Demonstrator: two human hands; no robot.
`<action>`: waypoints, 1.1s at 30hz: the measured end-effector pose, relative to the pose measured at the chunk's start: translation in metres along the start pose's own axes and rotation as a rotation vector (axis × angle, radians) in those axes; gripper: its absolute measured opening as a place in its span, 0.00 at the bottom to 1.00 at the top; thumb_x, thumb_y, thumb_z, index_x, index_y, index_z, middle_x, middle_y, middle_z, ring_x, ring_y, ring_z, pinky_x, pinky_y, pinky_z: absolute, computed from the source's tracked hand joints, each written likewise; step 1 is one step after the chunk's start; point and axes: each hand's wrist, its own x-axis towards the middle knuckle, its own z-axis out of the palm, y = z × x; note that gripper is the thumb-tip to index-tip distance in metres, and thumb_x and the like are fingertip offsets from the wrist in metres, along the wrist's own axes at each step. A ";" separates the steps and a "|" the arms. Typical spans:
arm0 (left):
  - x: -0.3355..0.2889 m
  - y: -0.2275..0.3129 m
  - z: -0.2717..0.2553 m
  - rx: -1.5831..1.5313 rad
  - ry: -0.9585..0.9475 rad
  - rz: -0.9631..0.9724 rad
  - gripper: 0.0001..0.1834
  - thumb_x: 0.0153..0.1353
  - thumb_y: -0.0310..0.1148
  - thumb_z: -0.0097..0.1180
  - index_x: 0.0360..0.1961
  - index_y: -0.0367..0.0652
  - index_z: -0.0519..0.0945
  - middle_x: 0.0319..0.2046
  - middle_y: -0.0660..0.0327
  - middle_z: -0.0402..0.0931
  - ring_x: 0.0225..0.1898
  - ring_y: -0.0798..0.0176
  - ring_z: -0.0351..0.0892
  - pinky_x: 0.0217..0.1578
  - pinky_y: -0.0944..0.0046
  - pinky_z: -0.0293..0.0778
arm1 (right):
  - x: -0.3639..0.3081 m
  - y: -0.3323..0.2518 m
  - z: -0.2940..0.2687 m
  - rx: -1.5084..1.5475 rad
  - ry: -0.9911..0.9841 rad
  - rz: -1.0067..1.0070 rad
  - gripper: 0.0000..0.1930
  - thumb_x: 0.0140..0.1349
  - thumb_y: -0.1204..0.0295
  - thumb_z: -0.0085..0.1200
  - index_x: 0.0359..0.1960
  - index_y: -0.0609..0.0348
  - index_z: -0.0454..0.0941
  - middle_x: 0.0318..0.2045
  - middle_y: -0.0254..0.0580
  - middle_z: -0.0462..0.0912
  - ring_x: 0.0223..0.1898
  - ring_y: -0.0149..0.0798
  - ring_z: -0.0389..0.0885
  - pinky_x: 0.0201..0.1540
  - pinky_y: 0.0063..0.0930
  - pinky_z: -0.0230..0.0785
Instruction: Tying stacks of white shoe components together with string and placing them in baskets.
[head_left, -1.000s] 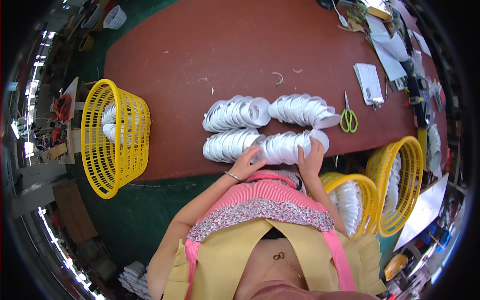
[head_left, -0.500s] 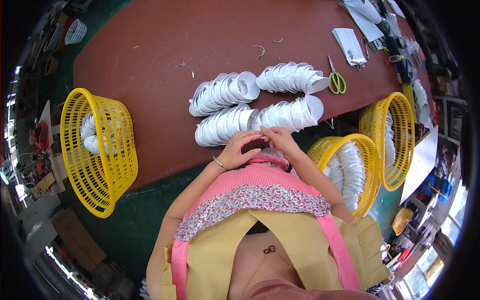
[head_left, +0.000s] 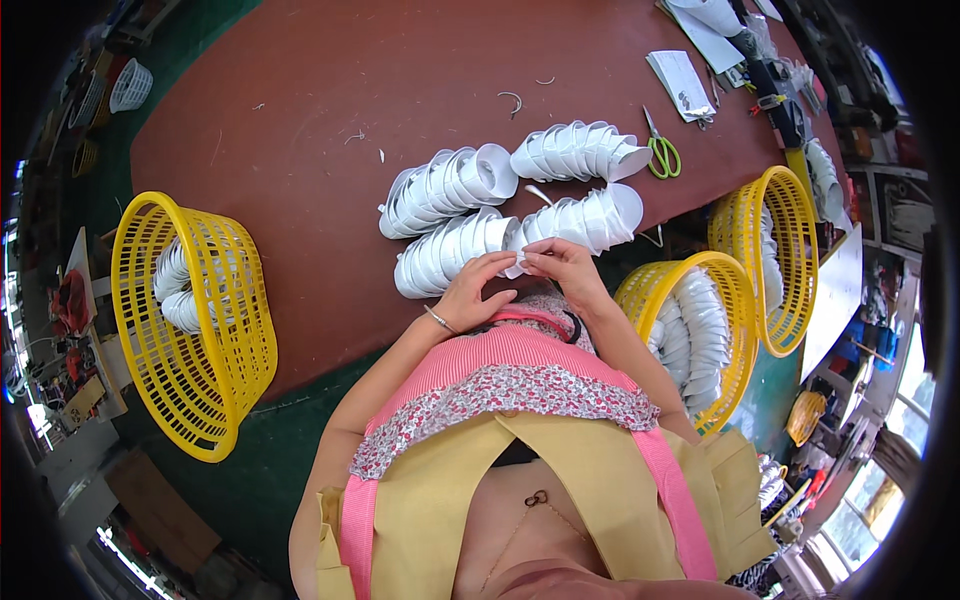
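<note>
My left hand (head_left: 468, 295) and my right hand (head_left: 572, 272) meet at the table's near edge, in front of my apron. Their fingertips pinch a small white piece (head_left: 514, 268), mostly hidden by the fingers. Just beyond stand rows of nested, glossy white curved pieces: a near left row (head_left: 450, 252), a near right row (head_left: 590, 220), a far left row (head_left: 450, 190) and a far right row (head_left: 580, 152). A thin white strip (head_left: 540, 195) sticks up between the rows; whether it joins the pinched piece I cannot tell.
Green-handled scissors (head_left: 662, 155) lie right of the rows on the reddish-brown table (head_left: 300, 90). Yellow baskets holding white pieces stand at the left (head_left: 245, 300), near right (head_left: 740, 350) and far right (head_left: 800, 270). Papers (head_left: 682, 85) and white scraps (head_left: 512, 104) lie farther back.
My right hand has shifted slightly up and right, and the fingertips have parted a little, showing more white between them. A thin white strip now stands up by the near right row.
</note>
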 end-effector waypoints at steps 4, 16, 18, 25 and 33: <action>0.006 -0.010 -0.007 0.094 0.037 0.065 0.32 0.57 0.35 0.63 0.63 0.41 0.70 0.63 0.51 0.67 0.64 0.47 0.66 0.64 0.54 0.62 | 0.014 0.010 0.005 -0.299 0.221 -0.192 0.08 0.59 0.75 0.63 0.40 0.63 0.83 0.33 0.41 0.82 0.35 0.33 0.83 0.40 0.25 0.75; -0.100 -0.142 -0.037 -0.178 0.743 -0.940 0.25 0.57 0.41 0.64 0.51 0.36 0.76 0.48 0.51 0.77 0.53 0.54 0.74 0.57 0.53 0.66 | 0.084 0.111 0.004 -0.252 0.079 0.011 0.12 0.63 0.75 0.54 0.44 0.67 0.82 0.40 0.39 0.84 0.39 0.33 0.82 0.40 0.27 0.74; -0.118 -0.162 -0.044 -0.912 0.625 -1.042 0.22 0.59 0.43 0.63 0.50 0.41 0.78 0.44 0.58 0.80 0.48 0.59 0.78 0.56 0.55 0.67 | 0.086 0.107 0.017 -0.109 -0.066 0.016 0.14 0.64 0.75 0.53 0.50 0.68 0.80 0.43 0.39 0.83 0.44 0.33 0.82 0.47 0.27 0.74; -0.102 -0.143 -0.049 -1.263 0.471 -1.044 0.26 0.64 0.47 0.57 0.60 0.49 0.73 0.57 0.64 0.74 0.58 0.64 0.71 0.63 0.54 0.62 | 0.097 0.078 0.016 -0.448 -0.137 0.150 0.16 0.58 0.79 0.53 0.49 0.68 0.80 0.41 0.42 0.84 0.39 0.36 0.83 0.41 0.28 0.75; -0.109 -0.162 -0.065 -1.380 0.154 -0.801 0.32 0.68 0.42 0.56 0.69 0.45 0.62 0.63 0.61 0.69 0.64 0.62 0.67 0.66 0.56 0.61 | 0.113 0.099 0.023 -0.237 0.023 0.100 0.20 0.55 0.82 0.53 0.52 0.67 0.78 0.44 0.44 0.84 0.42 0.40 0.84 0.44 0.34 0.77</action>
